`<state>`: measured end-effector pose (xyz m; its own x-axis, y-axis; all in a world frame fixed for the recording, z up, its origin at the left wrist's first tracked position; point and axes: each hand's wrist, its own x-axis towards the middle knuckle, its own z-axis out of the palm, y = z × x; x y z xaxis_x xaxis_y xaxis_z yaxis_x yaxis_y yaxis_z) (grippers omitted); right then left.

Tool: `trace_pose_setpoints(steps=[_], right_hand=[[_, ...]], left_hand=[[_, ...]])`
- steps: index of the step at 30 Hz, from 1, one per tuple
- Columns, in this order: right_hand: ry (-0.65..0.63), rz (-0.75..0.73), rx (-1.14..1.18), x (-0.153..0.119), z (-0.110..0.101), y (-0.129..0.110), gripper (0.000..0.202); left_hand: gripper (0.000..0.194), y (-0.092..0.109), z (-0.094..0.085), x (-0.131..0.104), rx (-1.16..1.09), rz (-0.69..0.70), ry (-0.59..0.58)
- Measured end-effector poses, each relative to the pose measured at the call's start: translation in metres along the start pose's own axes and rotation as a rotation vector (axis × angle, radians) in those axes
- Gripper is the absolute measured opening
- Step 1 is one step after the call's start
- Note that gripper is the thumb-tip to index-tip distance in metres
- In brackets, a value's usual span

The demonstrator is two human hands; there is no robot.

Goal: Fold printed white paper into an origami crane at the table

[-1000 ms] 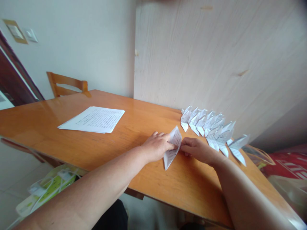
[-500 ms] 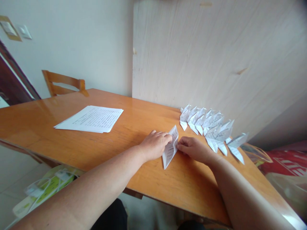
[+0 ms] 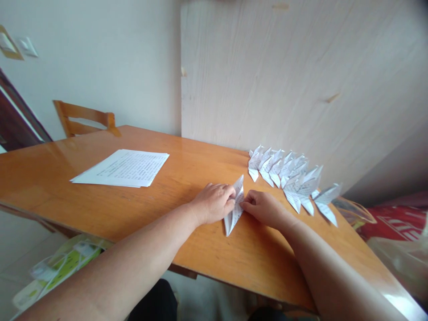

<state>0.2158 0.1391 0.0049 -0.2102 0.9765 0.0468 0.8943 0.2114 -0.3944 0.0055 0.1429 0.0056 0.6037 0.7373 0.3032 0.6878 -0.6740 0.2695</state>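
Between my hands, on the wooden table (image 3: 187, 174), is a folded piece of printed paper (image 3: 236, 213), narrow and pointed at both ends. My left hand (image 3: 216, 201) grips its left side, thumb and fingers closed on it. My right hand (image 3: 262, 206) pinches the paper's right edge with thumb and forefinger; the other fingers are curled. Beyond my right hand stand several folded paper pieces (image 3: 294, 171) with pointed tips, lined up in a slanting row. One folded paper piece (image 3: 327, 200) sits a little apart at the right end of that row.
A stack of printed sheets (image 3: 122, 168) lies on the left of the table. A wooden chair (image 3: 85, 118) is at the far left side. A pale board (image 3: 284, 76) rises behind the table. Red and clear bags (image 3: 394, 227) are beyond the right edge, and a green-and-white bag (image 3: 63, 267) is below left.
My left thumb has come down over the folded paper, and its bulging right side looks flatter. The whole view has shifted slightly; both hands stay on the paper.
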Motion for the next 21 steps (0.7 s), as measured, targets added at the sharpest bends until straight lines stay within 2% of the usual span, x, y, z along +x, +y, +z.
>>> trace_pose_setpoints(steps=[4, 7, 9, 11, 13, 15, 21], right_hand=[[-0.026, -0.011, 0.069, -0.003, -0.005, -0.002, 0.017], [-0.099, -0.011, 0.291, -0.005, -0.012, 0.003, 0.015], [-0.024, -0.009, 0.412, -0.004, -0.014, 0.007, 0.011], [0.129, -0.007, 0.467, -0.002, -0.015, 0.009, 0.009], [0.23, -0.009, 0.522, 0.0, -0.013, 0.007, 0.019], [0.237, -0.031, 0.597, 0.002, -0.011, 0.005, 0.026], [0.188, -0.031, 0.679, 0.005, -0.001, 0.004, 0.029]], left_hand=[[0.034, 0.001, 0.0, -0.002, -0.029, -0.001, 0.0], [0.033, 0.0, 0.0, -0.003, -0.049, -0.006, -0.01], [0.031, -0.001, 0.0, -0.003, -0.053, 0.0, -0.015], [0.03, -0.001, -0.001, -0.003, -0.042, 0.016, -0.02], [0.029, -0.001, -0.002, -0.003, -0.021, 0.034, -0.027], [0.025, -0.001, -0.003, -0.004, -0.004, 0.049, -0.03], [0.016, 0.001, -0.004, -0.004, 0.0, 0.058, -0.021]])
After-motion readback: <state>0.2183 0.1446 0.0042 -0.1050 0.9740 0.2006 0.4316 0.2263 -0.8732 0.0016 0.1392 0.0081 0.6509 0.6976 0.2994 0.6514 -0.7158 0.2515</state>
